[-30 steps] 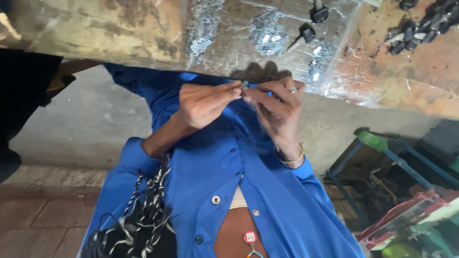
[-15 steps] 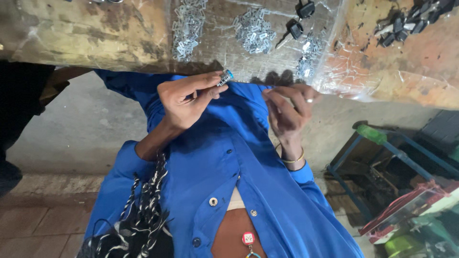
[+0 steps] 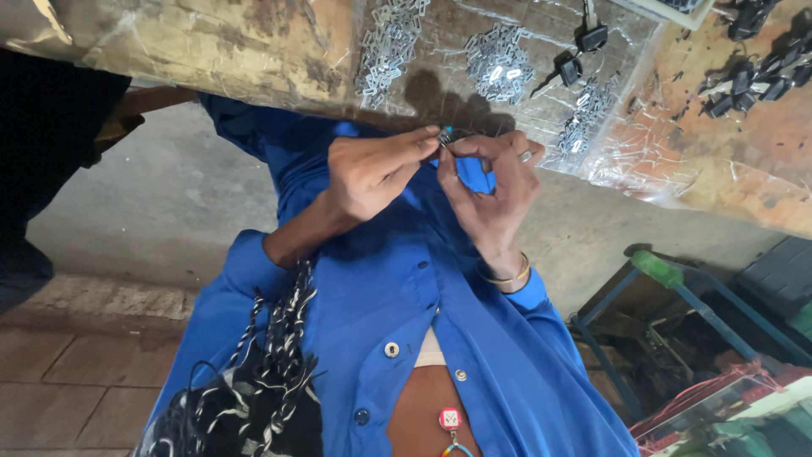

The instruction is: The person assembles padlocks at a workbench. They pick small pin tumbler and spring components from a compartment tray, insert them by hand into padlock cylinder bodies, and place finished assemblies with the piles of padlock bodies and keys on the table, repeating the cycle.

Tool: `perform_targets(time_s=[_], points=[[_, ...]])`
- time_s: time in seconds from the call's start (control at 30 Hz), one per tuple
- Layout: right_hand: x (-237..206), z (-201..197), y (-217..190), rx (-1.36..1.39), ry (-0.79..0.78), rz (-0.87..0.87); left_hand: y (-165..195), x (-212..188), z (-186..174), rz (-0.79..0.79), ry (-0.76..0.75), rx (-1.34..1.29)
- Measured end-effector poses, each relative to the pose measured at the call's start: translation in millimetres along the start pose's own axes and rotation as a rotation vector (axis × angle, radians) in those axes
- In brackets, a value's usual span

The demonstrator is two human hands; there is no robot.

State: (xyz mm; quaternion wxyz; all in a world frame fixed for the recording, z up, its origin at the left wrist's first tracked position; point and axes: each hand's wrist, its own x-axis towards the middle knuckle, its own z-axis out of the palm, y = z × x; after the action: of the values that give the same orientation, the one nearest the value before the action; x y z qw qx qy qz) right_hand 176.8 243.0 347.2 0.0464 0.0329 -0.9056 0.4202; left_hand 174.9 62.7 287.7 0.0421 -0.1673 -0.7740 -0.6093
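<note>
Head view: both hands (image 3: 440, 169) pinch a small part (image 3: 445, 134) beside plastic-covered worktable (image 3: 254, 51).

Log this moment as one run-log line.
left hand: pinching small part | right hand: pinching same part | bench: metal clip piles, black keys

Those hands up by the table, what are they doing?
A person in a blue shirt holds both hands close together just below the table edge. The left hand and the right hand pinch one tiny part between their fingertips. It is too small to tell what it is. On the plastic-covered table lie heaps of small metal clips and some black pieces.
</note>
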Motion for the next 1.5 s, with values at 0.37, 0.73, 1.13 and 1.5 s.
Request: perform_targets(time_s=[0.37,0.73,1.13,1.5], points=[[5.5,-15.5,24.0,-0.428,-0.034,-0.200,-4.6,-7.7,-9.1,-0.185,0.063,-0.288],[-12.7,-19.0,35.6,-0.145,-0.042,-0.260,-7.2,-13.5,-5.0,-0.270,0.081,-0.381],[1.5,11.4,8.4,0.084,-0.011,-0.120,-7.3,-7.8,-3.2,-0.154,0.104,-0.105],[9.3,13.6,-6.9,0.072,-0.061,-0.005,-12.3,-5.8,-11.7,0.051,0.046,0.057]])
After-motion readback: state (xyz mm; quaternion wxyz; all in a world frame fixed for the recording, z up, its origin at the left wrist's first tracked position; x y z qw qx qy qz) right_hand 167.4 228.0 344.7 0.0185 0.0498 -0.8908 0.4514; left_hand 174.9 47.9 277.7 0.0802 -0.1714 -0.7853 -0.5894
